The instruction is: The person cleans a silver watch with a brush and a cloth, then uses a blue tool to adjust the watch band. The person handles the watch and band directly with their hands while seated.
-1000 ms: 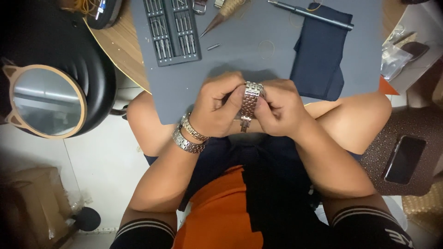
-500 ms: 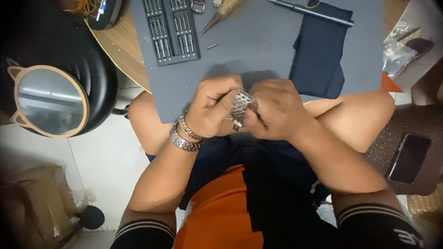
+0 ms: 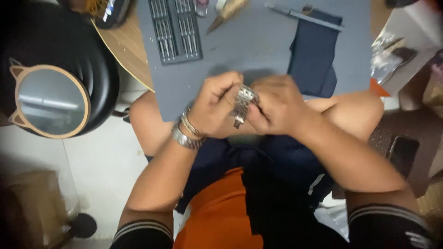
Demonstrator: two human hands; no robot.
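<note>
Both hands pinch the metal watch band (image 3: 243,103) at frame centre: left hand (image 3: 214,108) on its upper end, right hand (image 3: 272,110) gripping the lower part. Held over the lap, off the grey mat (image 3: 258,46), so a loose pin could drop (likely lost). Fingertips and clasp hidden; frame blurred.

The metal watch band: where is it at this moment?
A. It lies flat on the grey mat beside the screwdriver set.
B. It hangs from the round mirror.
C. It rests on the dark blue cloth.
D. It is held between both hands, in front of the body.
D. The metal watch band is gripped between the left hand and the right hand, near the edge of the grey mat, not lying on it.
</note>
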